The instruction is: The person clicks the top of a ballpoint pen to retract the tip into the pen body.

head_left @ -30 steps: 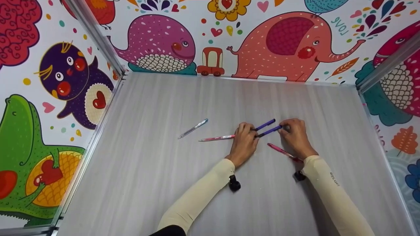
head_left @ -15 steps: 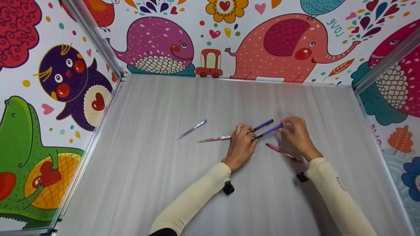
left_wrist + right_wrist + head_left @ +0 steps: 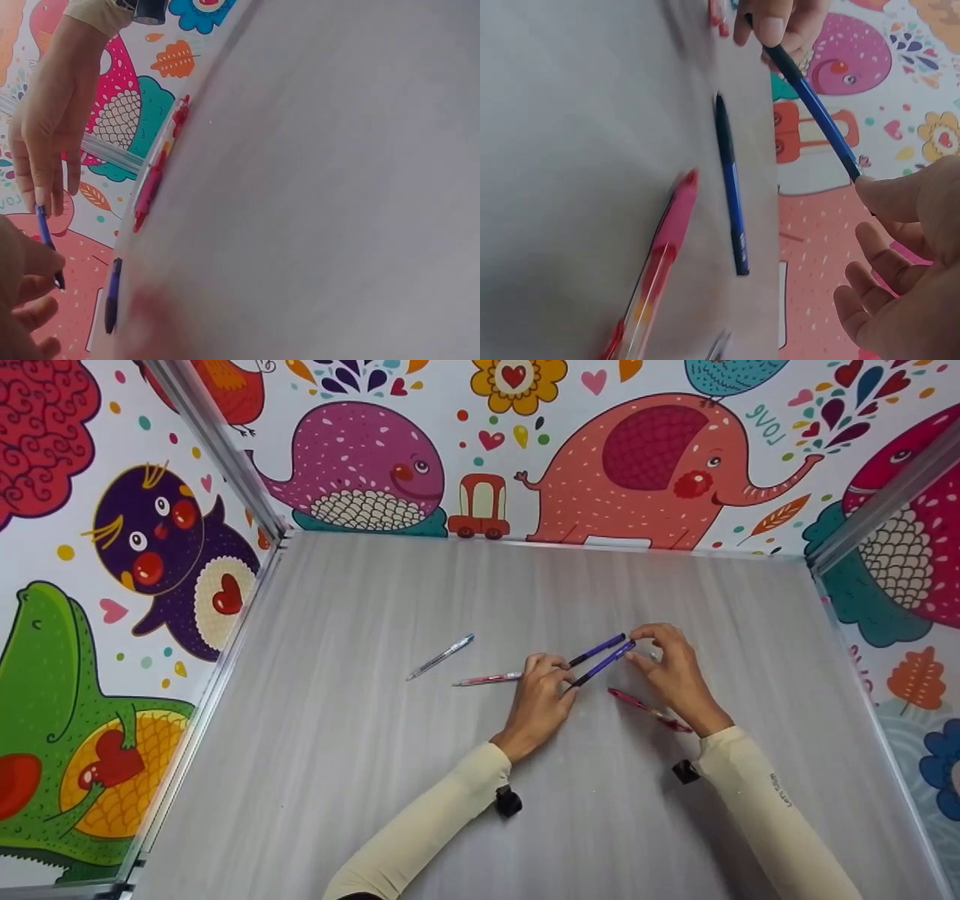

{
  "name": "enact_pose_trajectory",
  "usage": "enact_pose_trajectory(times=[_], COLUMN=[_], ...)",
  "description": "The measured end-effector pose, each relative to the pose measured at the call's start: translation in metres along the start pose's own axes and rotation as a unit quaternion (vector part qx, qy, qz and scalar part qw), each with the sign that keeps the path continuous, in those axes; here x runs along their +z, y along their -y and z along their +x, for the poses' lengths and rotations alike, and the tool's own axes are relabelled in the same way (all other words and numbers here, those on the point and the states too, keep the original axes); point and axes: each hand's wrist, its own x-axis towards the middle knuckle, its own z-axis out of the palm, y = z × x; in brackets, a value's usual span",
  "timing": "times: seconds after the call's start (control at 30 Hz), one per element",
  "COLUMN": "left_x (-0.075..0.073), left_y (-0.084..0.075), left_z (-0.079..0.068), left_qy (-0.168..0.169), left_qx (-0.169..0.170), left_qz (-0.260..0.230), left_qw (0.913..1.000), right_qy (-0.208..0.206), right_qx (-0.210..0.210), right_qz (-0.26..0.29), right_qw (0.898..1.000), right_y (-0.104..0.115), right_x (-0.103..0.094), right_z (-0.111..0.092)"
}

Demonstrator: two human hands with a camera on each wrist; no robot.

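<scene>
A blue pen with a dark grip (image 3: 821, 116) is held off the table at a slant, between both hands. My left hand (image 3: 536, 701) pinches its dark grip end between thumb and fingers. At the opposite end, my right hand (image 3: 675, 679) pinches the pen with thumb and forefinger, its other fingers loosely bent in the right wrist view. Close beside, a second blue pen (image 3: 731, 180) lies on the table. A pink pen (image 3: 649, 709) rests just left of the right forearm. Partly hidden behind the left hand is a red clear-barrelled pen (image 3: 487, 679).
Farther left on the table (image 3: 360, 750) lies a clear pen with a blue end (image 3: 441, 657). Printed cartoon walls (image 3: 600, 472) close off the back and sides, with metal posts (image 3: 217, 442) at the corners.
Both hands have shifted a little to the left with the held blue pen, the left hand also nearer to me. More of the second blue pen shows. The other pens lie as before.
</scene>
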Motion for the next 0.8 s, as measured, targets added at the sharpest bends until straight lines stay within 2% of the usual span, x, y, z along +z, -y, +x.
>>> enact_pose_trajectory(times=[0.2, 0.57, 0.63, 0.7, 0.8], left_x=[-0.006, -0.019, -0.022, -0.025, -0.03], left_y=[-0.003, -0.015, -0.017, -0.018, -0.018], left_z=[-0.008, -0.017, -0.018, -0.019, -0.019], left_qy=[-0.003, 0.041, 0.061, 0.087, 0.127], left_qx=[-0.011, -0.047, -0.059, -0.077, -0.112], left_qz=[-0.038, -0.09, -0.113, -0.147, -0.214], left_qw=[0.9992, 0.994, 0.9899, 0.9822, 0.9619], right_qy=[-0.018, -0.008, -0.004, 0.001, 0.01], right_qx=[-0.026, -0.029, -0.025, -0.024, -0.02], right_qz=[0.017, 0.101, 0.117, 0.133, 0.16], right_qw=[0.999, 0.994, 0.993, 0.991, 0.987], right_y=[0.012, 0.036, 0.041, 0.044, 0.047], right_x=[0.006, 0.01, 0.011, 0.012, 0.013], right_z=[-0.003, -0.009, -0.01, -0.01, -0.011])
